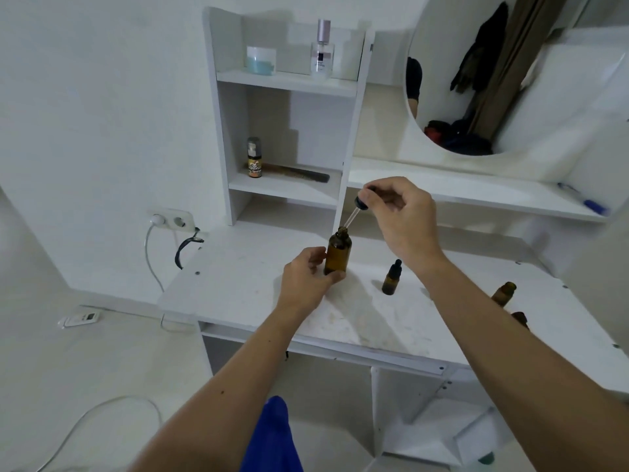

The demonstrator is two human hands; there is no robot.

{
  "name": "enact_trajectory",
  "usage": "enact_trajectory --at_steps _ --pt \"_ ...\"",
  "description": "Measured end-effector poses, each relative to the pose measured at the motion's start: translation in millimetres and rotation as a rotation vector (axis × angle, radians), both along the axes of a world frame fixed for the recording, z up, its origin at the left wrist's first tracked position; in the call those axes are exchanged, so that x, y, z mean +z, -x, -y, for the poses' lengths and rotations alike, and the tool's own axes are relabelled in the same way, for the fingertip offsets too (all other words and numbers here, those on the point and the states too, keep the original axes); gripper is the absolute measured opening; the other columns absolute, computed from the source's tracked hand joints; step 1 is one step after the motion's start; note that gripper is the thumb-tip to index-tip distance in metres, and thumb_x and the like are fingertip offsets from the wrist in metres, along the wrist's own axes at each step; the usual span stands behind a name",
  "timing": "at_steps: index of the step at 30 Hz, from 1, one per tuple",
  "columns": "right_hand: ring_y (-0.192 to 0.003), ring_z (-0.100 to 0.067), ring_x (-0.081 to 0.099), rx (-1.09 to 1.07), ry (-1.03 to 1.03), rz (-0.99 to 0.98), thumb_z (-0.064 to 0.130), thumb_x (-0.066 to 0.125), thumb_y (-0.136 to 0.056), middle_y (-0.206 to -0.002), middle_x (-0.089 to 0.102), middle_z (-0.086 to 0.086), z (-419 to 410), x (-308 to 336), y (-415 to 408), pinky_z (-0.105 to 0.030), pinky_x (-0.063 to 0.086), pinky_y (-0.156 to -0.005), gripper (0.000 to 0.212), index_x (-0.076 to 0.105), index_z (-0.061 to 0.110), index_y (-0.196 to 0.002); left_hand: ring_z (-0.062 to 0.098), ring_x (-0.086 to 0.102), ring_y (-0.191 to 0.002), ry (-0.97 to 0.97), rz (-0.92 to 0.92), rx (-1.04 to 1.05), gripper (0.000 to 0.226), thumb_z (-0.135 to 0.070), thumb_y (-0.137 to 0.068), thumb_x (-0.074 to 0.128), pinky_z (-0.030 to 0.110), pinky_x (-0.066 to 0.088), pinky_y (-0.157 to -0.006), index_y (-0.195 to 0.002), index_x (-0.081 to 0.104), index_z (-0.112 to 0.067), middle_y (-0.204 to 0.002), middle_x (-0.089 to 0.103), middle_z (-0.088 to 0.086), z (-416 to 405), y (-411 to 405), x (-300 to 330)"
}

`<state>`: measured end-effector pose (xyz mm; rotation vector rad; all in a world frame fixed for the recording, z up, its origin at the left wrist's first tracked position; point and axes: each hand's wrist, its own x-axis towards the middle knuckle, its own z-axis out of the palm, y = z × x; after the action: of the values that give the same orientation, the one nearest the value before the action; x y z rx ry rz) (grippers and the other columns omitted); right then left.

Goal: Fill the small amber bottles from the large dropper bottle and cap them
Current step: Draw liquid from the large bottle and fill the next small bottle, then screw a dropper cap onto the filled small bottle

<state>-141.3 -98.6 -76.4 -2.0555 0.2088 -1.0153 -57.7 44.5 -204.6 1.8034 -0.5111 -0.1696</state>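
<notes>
left hand [308, 277] cupped low, right hand [400, 216] raised, fingertips pinched

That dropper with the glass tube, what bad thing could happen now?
1. The dropper is tilted, with its tip right at the mouth of the large dropper bottle. It might drip down the side.
2. The left hand grips that bottle only near its base, so a knock from the right hand could tip it.
3. An uncapped small bottle sits by the right forearm, which could bump it.
</notes>
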Motion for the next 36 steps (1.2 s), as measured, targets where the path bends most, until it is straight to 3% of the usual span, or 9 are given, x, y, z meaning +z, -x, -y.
enact_trajectory --at_steps 7,16,21,28,36 --pt "-0.089 0.002 0.073 0.014 0.028 -0.099 0.020 0.077 -0.097 -0.098 0.078 0.007 1.4 -8.1 -21.6 -0.013 0.057 -0.085 0.013 0.080 0.012 -0.107 0.013 0.070 -0.107 0.025 0.022 0.015 0.049 -0.016 -0.083 0.087 0.035 0.057 -0.102 -0.128 0.068 -0.015 -0.115 0.075 -0.003 5.7 -5.0 -4.8" --pt "-0.093 -0.003 0.072 0.002 0.036 -0.252 0.023 0.075 -0.098 -0.098 0.077 0.011 1.3 -38.0 -30.9 -0.016 0.058 -0.087 0.016 0.079 0.017 -0.112 0.015 0.070 -0.109 0.008 0.052 0.022 0.049 -0.020 -0.086 0.085 0.037 0.057 -0.103 -0.131 0.066 -0.014 -0.121 0.074 0.000 6.7 -4.4 -7.1" --pt "-0.090 0.004 0.070 0.012 0.017 -0.264 0.020 0.074 -0.099 -0.097 0.075 0.014 -1.4 -44.1 -29.0 -0.005 0.053 -0.082 0.016 0.079 0.016 -0.114 0.013 0.069 -0.111 -0.016 0.052 0.028 0.049 -0.021 -0.087 0.084 0.036 0.056 -0.104 -0.132 0.066 -0.015 -0.122 0.074 -0.002 6.8 -4.9 -7.7" --pt "-0.087 0.020 0.064 -0.007 -0.050 -0.235 0.019 0.076 -0.097 -0.101 0.073 0.019 -0.7 -45.5 -20.8 0.001 0.048 -0.079 0.021 0.076 0.019 -0.118 0.015 0.068 -0.110 -0.017 0.076 0.026 0.049 -0.023 -0.086 0.085 0.035 0.056 -0.103 -0.130 0.066 -0.014 -0.122 0.074 0.000 6.5 -4.6 -7.5" --pt "-0.102 -0.002 0.069 -0.033 -0.074 -0.155 0.017 0.074 -0.099 -0.111 0.076 0.008 10.4 -33.4 27.8 -0.007 0.053 -0.089 0.022 0.074 0.018 -0.121 0.015 0.061 -0.116 -0.031 0.131 0.088 0.076 -0.031 -0.079 0.091 0.032 0.053 -0.104 -0.142 0.052 -0.015 -0.131 0.064 0.001 2.6 6.2 -10.3"
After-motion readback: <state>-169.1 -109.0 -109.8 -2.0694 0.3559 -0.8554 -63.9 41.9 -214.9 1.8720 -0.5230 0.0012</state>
